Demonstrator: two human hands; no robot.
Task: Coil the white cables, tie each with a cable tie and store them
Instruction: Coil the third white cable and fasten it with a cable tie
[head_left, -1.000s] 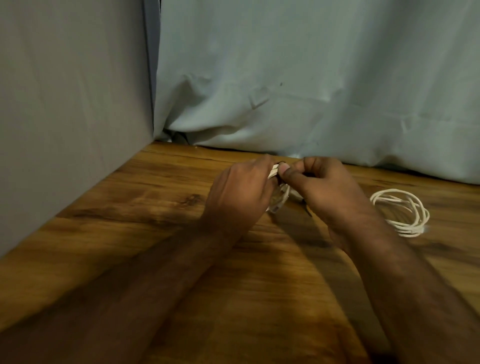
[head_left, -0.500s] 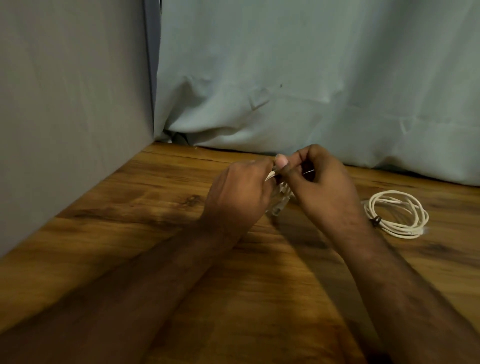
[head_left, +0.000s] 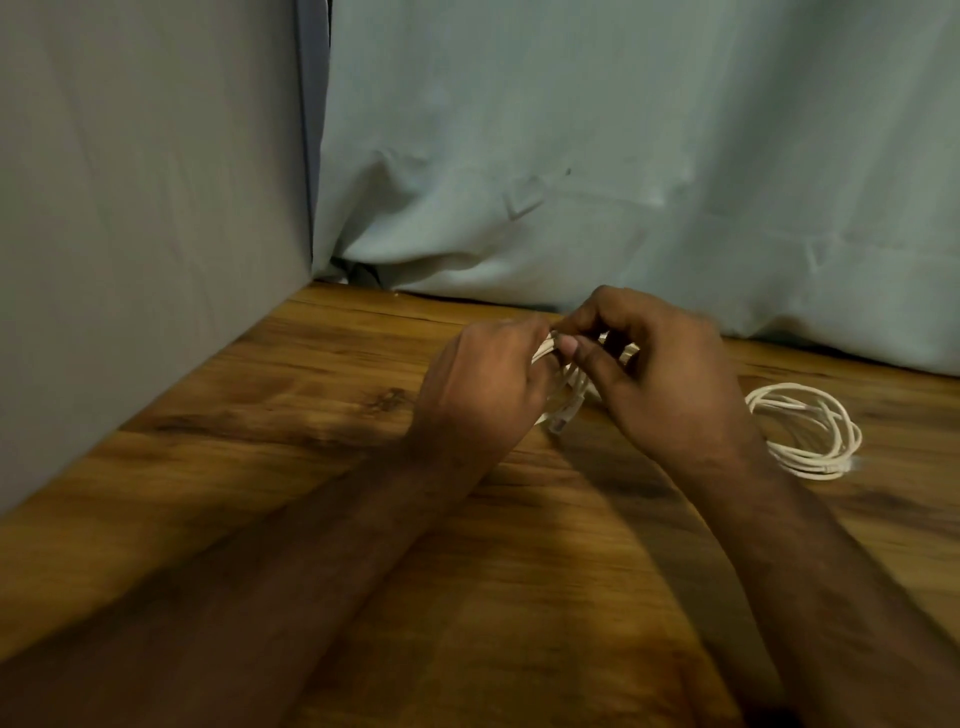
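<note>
Gripping a white cable (head_left: 563, 400) (no legible markings).

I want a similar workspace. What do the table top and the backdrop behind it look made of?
The table looks like wood or a wood-look laminate: brown grain streaks, dark knots, slight sheen. The backdrop looks like thin pale woven cloth, matte, since it creases and bunches where it meets the table. Which wood or fibre cannot be told.

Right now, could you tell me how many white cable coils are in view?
2: one coil held between both hands, partly hidden; another coil lying on the table right of them.
</note>
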